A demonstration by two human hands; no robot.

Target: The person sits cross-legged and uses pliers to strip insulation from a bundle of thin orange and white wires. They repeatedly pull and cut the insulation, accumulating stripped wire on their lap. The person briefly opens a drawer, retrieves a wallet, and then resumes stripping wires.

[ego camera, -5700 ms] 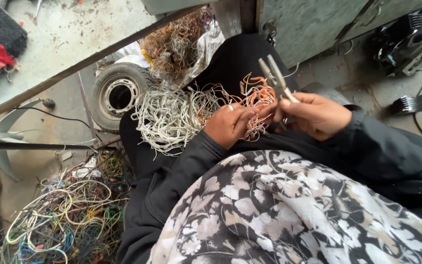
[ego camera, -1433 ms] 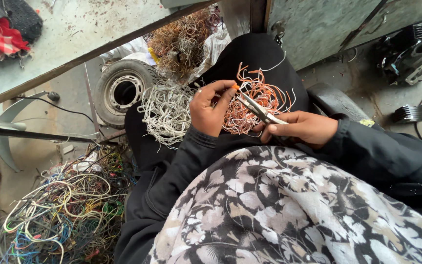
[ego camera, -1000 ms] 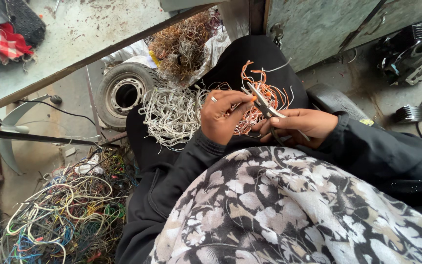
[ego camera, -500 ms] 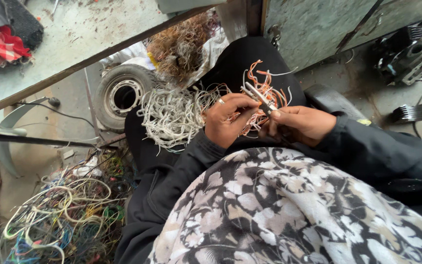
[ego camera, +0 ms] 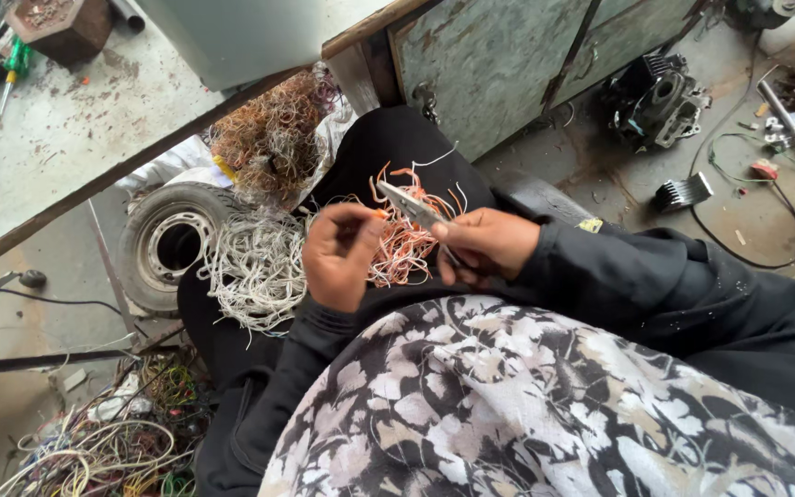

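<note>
Over the lap, left hand (ego camera: 338, 258) pinching an orange wire (ego camera: 397, 247), right hand (ego camera: 494, 244) clamped on pliers (ego camera: 413, 208).

One label-like item is in view: a small yellowish tag (ego camera: 590, 225), roughly rectangular, lying just right of the person's right hand (ego camera: 489, 247) at the edge of the dark sleeve, against the grey floor. Its markings are too small to make out. Well left of that hand and higher, white plastic sheeting (ego camera: 175, 162), possibly a sack, shows beside the tangle of brownish wire; its form cannot be confirmed. No signs or screens are visible.
</note>
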